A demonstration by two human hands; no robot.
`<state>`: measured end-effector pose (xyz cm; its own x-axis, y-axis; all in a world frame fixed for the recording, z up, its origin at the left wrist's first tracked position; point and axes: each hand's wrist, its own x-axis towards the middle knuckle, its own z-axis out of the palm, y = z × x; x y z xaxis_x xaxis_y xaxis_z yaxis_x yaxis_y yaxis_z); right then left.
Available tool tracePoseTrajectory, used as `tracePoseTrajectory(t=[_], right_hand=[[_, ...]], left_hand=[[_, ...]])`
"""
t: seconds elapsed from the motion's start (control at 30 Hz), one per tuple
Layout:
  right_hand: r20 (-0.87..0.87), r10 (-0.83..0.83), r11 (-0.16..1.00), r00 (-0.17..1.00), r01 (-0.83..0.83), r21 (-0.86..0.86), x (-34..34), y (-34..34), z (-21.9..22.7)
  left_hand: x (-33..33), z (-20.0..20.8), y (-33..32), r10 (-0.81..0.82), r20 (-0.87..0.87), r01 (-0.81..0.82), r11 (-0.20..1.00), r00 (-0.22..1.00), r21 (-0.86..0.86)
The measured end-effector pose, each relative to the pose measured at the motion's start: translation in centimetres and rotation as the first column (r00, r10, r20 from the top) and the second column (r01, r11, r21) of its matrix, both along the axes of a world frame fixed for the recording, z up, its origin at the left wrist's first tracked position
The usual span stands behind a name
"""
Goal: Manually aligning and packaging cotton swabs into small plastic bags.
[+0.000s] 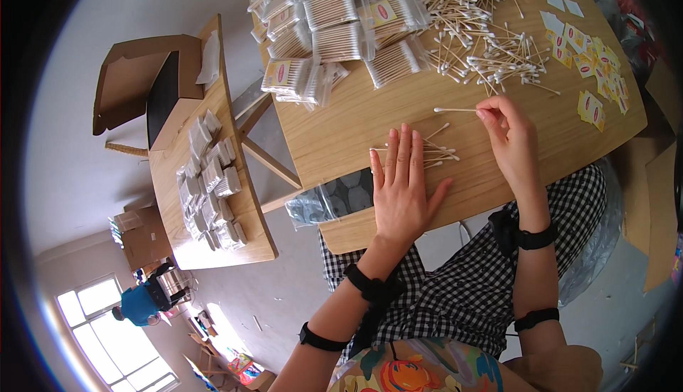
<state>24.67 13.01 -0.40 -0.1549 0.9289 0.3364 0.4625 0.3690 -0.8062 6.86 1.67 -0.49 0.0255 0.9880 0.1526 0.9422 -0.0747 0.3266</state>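
Observation:
My left hand (pixel 403 191) lies flat near the table's front edge, fingers stretched out over a few loose cotton swabs (pixel 440 151) whose tips poke out on both sides. To its right, my right hand (pixel 511 132) pinches one cotton swab (pixel 455 110) between thumb and fingertips; the swab points left, just above the wood. Beyond the hands spreads a big loose heap of cotton swabs (pixel 498 57). Left of that heap, filled clear bags of swabs (pixel 334 18) are stacked in layers.
Small yellow and white cards (pixel 601 68) are scattered at the table's right. A clear plastic packet (pixel 320 203) sits at the front left edge. More filled bags (pixel 206 186) lie on a second table at left, beside an open cardboard box (pixel 135 79). A person (pixel 142 303) is far behind.

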Motion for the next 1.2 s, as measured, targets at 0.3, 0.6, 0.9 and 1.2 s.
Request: tracePoseTrajectory(t=[0.3,0.6,0.9,1.2], right_hand=[[-0.221,-0.068,0.974,0.973,0.017,-0.227,-0.2,-0.4,0.2],[-0.235,0.093,0.983,0.968,-0.126,-0.133,-1.1,-0.6,-0.7],[0.256,0.326,0.926,0.91,-0.361,0.106,-3.4,-1.1,1.6],[0.396,0.193,0.964,0.898,-0.249,0.093,-2.0,-0.1,2.3]], left_hand=[[-0.1,-0.1,-0.1,0.022,0.028,-0.023,1.0,0.999,0.005],[-0.9,-0.2,-1.0,0.041,0.139,-0.054,0.994,0.989,0.096],[-1.7,0.0,-1.9,0.027,-0.055,-0.031,0.997,0.998,-0.072],[-1.4,0.0,-2.5,0.021,-0.021,-0.022,0.998,1.0,-0.06]])
